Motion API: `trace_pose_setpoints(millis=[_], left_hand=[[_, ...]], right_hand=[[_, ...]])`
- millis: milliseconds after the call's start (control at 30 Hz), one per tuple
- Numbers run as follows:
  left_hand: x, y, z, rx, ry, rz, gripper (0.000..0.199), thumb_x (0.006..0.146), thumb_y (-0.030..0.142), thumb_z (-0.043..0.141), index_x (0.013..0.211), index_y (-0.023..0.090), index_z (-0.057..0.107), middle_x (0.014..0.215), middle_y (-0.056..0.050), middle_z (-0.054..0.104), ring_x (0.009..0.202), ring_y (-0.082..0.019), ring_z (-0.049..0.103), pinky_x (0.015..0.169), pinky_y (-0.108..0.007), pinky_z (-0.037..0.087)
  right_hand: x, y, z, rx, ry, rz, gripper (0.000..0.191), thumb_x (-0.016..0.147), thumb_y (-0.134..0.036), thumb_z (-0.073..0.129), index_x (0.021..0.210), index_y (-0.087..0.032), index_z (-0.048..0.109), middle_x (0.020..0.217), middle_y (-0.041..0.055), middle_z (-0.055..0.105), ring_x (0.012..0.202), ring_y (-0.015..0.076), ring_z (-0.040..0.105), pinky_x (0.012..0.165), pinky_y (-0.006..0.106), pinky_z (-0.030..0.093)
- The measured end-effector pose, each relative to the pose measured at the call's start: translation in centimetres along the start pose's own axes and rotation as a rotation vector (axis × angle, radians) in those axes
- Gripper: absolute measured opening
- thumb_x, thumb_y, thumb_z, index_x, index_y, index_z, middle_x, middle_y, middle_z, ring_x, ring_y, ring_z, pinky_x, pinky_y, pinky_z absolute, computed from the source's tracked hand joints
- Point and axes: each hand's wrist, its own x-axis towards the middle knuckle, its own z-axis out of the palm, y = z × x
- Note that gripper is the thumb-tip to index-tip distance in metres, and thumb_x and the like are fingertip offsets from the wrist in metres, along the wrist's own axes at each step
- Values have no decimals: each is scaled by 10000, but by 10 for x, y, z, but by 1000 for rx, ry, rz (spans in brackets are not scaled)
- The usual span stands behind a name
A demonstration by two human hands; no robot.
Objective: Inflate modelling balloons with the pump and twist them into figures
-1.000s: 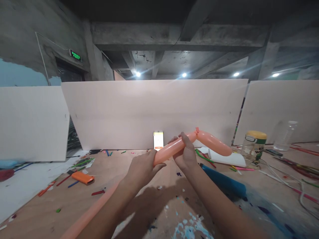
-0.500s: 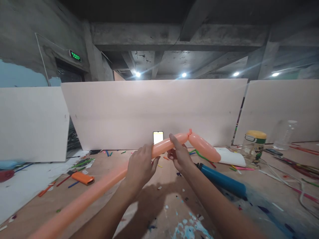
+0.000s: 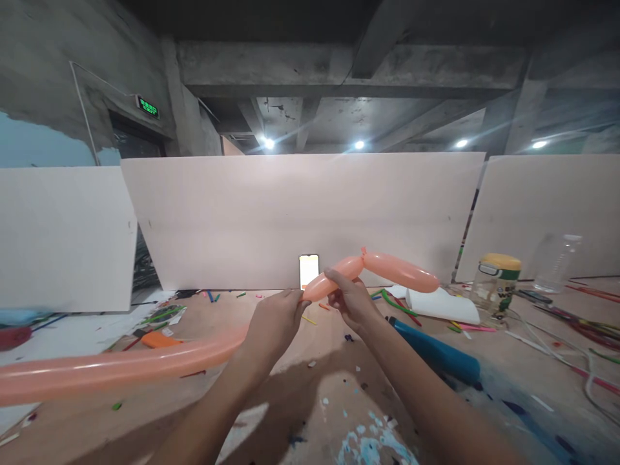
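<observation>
Salmon-pink modelling balloon (image 3: 349, 267) raised before the white panel (image 3: 300, 206): the left hand (image 3: 274, 323) closes on its narrowing; the right hand (image 3: 353, 300), partly curled, grips the middle segment, whose long axis rises rightward to a joint of 2 segments, nearer the right hand; the tail runs leftward

Forearms (image 3: 420, 386) angle forward and inward. Left hand (image 3: 274, 323) curled, back upward; right hand (image 3: 356, 303) just beside it, curled in grip.

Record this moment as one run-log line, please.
left hand: pinching pink balloon | right hand: holding balloon between left hand and twist | blue cylinder: lying right of hands | phone: upright, screen lit
</observation>
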Motion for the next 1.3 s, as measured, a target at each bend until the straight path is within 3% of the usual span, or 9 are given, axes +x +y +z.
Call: trace_pose_setpoints(millis=[267,500,667,733,900,1067,1133,1233,1300], left_hand=[[2,1,-16,-397,-92,-70,281,859,299,418,652,182,569,604,11,576,568,-130,494,526,-241,291],[2,-2,-22,-1077,-307,-274,196,823,335,504,954,191,481,746,-39,654,704,-164,603,644,-287,451],[1,-1,-26,-1037,-482,-201,335,853,455,444,1037,180,496,838,-71,655,605,-138,551,615,-293,443],[1,1,-25,-952,-474,-169,342,848,470,430,1000,182,533,882,-69,644,592,-133,540,607,-294,442],[0,3,-17,-614,-193,-233,288,705,393,610,916,208,547,892,-24,627,723,-170,558,604,-277,409],[0,0,-15,-604,-229,-236,342,751,448,530,982,196,544,876,-37,624,694,-170,553,575,-275,392],[0,-4,-17,-579,-226,-244,327,764,443,509,971,192,540,859,-38,626,686,-174,553,571,-278,389],[-1,-7,-21,-494,-234,-182,271,718,394,580,914,206,574,844,-21,634,725,-191,560,608,-290,388],[-2,-6,-23,-478,-254,-118,262,696,355,611,921,221,605,878,-19,641,769,-202,566,652,-302,398]], right_hand=[[-5,-12,-2,8,-169,14,289,615,-320,744,700,-173,510,628,-8,513,565,113,470,493,247,349],[-14,-23,-4,32,-411,22,160,672,-244,659,737,-194,522,735,21,549,745,184,511,666,325,398],[-17,-26,-4,69,-573,41,170,635,-171,627,780,-216,551,741,3,547,736,182,497,684,331,398],[-17,-25,-4,81,-619,60,192,629,-169,631,802,-217,562,805,17,571,784,198,512,723,351,403],[-13,-20,-5,-18,-501,45,196,740,-344,643,855,-218,546,855,33,582,847,212,538,742,355,399],[-8,-15,-9,-19,-555,45,219,705,-308,681,850,-199,560,884,44,601,889,218,560,786,367,424],[-3,-14,-13,-6,-436,41,285,684,-325,695,910,-215,561,967,46,602,932,230,563,801,389,445],[3,-15,-21,-61,-86,-104,385,680,-376,691,1013,-259,538,1044,24,587,946,221,561,778,369,470],[4,-18,-26,-262,-37,-225,416,667,-363,694,1043,-252,555,1036,29,603,956,232,557,784,361,465]])
